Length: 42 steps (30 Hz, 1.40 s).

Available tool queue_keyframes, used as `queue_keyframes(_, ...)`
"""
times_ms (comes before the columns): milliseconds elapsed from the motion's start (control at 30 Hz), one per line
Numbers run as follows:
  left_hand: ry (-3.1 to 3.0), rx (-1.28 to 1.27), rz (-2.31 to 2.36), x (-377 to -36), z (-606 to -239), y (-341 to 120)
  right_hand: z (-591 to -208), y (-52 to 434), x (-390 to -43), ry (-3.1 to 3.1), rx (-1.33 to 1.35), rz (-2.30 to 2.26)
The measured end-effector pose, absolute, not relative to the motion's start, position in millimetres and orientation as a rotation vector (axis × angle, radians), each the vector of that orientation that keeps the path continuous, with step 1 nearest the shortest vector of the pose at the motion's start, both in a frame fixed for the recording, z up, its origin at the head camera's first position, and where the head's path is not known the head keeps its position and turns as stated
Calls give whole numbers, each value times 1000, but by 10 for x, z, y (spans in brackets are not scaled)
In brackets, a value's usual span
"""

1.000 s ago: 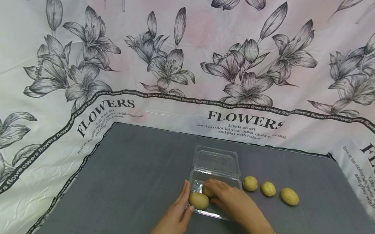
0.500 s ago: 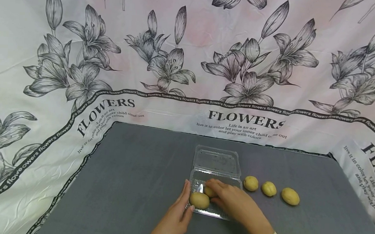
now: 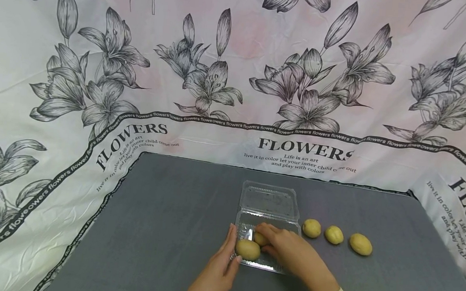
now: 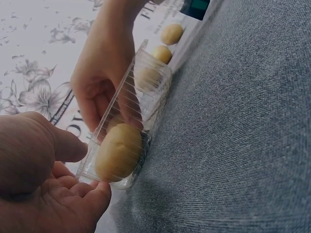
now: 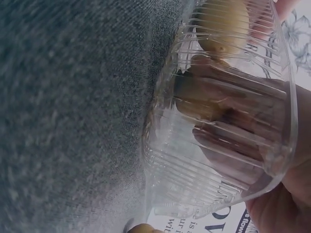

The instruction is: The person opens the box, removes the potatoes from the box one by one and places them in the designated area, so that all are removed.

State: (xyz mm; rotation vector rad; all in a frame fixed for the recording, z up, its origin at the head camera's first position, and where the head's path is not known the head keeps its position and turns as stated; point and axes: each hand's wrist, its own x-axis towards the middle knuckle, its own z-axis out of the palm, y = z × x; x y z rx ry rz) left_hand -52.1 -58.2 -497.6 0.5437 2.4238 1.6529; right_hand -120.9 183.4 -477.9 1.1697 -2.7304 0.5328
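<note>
A clear plastic clamshell box (image 3: 264,266) lies on the grey table, its lid (image 3: 268,202) folded back away from me. One yellow-brown potato (image 3: 248,250) sits in the box's front left corner. Beside it, my right hand (image 3: 292,256) reaches into the box and grips a second potato (image 3: 261,239), partly covered by the fingers. My left hand (image 3: 215,267) holds the box at its left front corner, fingers along the side wall and thumb at the front. In the left wrist view the left thumb (image 4: 70,147) is close to the box rim.
To the right of the box, three more potatoes lie in a row: a near one (image 3: 311,228), a middle one (image 3: 333,234) and a far right one (image 3: 360,244). A white cloth (image 3: 217,140) with printed flowers hangs behind the grey table (image 3: 166,212).
</note>
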Motion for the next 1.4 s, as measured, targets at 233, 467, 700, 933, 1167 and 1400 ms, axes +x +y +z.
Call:
queue_keyframes(233, 2425, 525, 1658, -527, -4996, -579, -4803, 1863, -1215, -2676, 1227, 560)
queue_keyframes(467, 2423, 522, 1651, -527, -4987, -578, -4785, 1886, -1213, -2696, 1238, 577)
queue_keyframes(700, 2426, 532, 1652, -521, -4987, -578, -4759, 1912, -1191, -2739, 1243, 625)
queue_keyframes(933, 2426, 541, 1645, -522, -4986, -580, -4741, 1928, -1191, -2774, 1225, 626)
queue_keyframes(1167, 2428, 528, 1629, -534, -4970, -575, -4739, 1935, -1177, -2763, 1217, 584)
queue_keyframes(1400, 2442, 502, 1621, -520, -4953, -566, -4719, 1930, -1139, -2663, 1214, 519)
